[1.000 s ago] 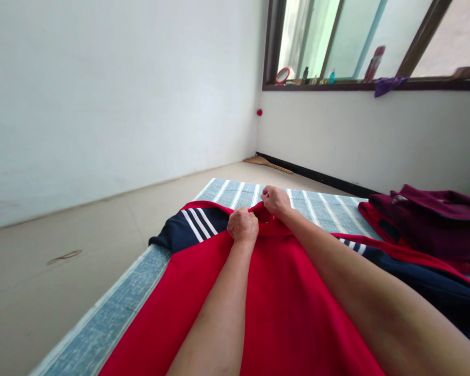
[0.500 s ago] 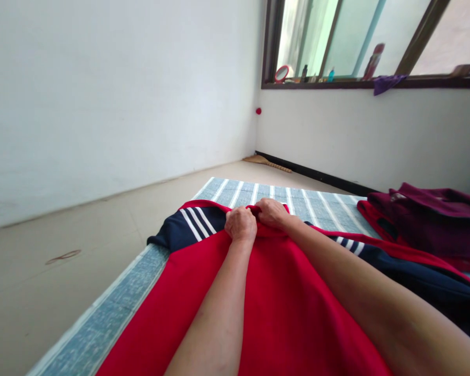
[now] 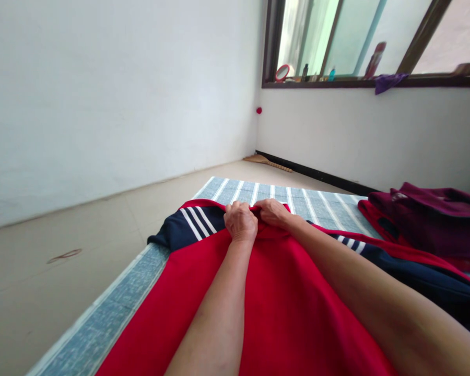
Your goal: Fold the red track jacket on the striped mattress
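Observation:
A red jacket point(image 3: 290, 308) with navy sleeves and white stripes lies spread over a blue-and-white striped cloth point(image 3: 129, 292). At its far edge my left hand point(image 3: 241, 222) is closed around the bunched red fabric. Close beside it on the right, my right hand point(image 3: 272, 211) also grips the jacket's edge. One navy sleeve is folded to the left of my hands; the other stretches out to the right, partly behind my right forearm. The fingertips of both hands are hidden by the knuckles and fabric.
Folded maroon and red clothes point(image 3: 434, 222) are stacked at the right. A straw broom point(image 3: 268, 162) lies on the floor by the wall corner. A thin brown loop point(image 3: 65, 255) is on the floor at left. Bottles and a round mirror point(image 3: 282, 72) stand on the windowsill.
My left hand has tipped slightly upward and its grip on the fabric has shifted a little. My right hand and the jacket stay almost in place.

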`<action>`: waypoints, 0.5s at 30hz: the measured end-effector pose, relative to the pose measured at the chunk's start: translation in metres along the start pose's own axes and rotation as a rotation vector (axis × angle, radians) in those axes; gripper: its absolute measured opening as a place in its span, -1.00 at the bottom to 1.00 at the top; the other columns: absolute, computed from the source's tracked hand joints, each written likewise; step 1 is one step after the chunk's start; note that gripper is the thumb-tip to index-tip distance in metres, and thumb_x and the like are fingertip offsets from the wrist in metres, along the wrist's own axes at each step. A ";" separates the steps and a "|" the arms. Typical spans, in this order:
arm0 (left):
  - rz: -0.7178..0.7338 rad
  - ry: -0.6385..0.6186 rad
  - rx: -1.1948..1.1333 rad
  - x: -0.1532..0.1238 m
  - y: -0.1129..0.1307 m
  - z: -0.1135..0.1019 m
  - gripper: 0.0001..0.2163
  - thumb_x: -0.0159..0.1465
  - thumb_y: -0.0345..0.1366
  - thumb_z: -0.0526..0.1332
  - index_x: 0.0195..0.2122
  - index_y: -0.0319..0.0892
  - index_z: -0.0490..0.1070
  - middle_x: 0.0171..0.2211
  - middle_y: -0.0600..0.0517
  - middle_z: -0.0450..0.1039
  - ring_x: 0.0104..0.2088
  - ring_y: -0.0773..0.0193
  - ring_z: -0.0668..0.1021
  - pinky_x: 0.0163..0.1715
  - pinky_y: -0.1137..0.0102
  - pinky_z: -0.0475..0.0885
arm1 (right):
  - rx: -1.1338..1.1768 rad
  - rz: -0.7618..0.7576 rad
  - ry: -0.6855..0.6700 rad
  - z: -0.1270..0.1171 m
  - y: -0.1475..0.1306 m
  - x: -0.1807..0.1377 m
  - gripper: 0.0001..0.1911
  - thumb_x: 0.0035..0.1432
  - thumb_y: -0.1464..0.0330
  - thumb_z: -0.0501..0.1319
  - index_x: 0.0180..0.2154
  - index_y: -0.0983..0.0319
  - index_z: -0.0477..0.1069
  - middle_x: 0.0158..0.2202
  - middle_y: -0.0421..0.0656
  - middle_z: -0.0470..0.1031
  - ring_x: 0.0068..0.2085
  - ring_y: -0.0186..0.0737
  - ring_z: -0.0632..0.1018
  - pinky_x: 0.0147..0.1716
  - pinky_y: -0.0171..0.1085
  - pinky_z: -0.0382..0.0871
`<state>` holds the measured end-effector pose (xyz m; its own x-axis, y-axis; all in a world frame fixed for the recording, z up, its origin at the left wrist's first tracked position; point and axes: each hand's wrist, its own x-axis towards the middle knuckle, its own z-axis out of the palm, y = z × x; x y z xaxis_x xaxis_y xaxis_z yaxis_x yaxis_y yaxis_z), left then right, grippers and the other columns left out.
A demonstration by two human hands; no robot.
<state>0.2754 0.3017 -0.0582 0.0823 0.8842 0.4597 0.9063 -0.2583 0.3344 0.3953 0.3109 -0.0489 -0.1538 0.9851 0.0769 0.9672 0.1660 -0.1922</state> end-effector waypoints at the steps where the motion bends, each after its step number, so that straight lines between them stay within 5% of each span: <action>1: -0.015 -0.006 0.005 0.000 0.000 0.000 -0.78 0.19 -0.41 0.08 -0.23 -0.16 0.50 -0.22 -0.08 0.47 -0.12 0.06 0.41 -0.18 0.28 0.31 | -0.004 0.001 0.015 0.000 0.000 -0.001 -0.77 0.28 0.38 0.04 -0.07 0.23 0.38 -0.20 -0.14 0.50 -0.20 -0.22 0.51 -0.24 -0.26 0.33; 6: -0.028 -0.023 0.017 0.003 0.000 0.000 -0.75 0.23 -0.40 0.04 -0.19 -0.17 0.50 -0.22 -0.09 0.49 -0.14 0.09 0.45 -0.19 0.31 0.31 | -0.051 0.027 0.062 0.000 0.004 -0.004 -0.55 0.15 0.38 0.11 0.10 0.21 0.23 -0.12 -0.05 0.49 -0.16 -0.10 0.50 -0.30 -0.31 0.26; 15: -0.066 -0.024 0.013 0.004 -0.002 0.000 -0.73 0.23 -0.42 0.02 -0.16 -0.13 0.48 -0.26 -0.08 0.53 -0.17 0.11 0.50 -0.25 0.33 0.32 | -0.113 0.015 0.013 -0.007 -0.003 -0.007 -0.81 0.18 0.42 0.08 -0.22 0.22 0.44 -0.26 -0.09 0.51 -0.23 -0.18 0.50 -0.34 -0.32 0.23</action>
<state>0.2736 0.3053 -0.0568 0.0317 0.9084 0.4169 0.9156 -0.1937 0.3525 0.3947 0.3032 -0.0417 -0.1372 0.9866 0.0880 0.9862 0.1444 -0.0815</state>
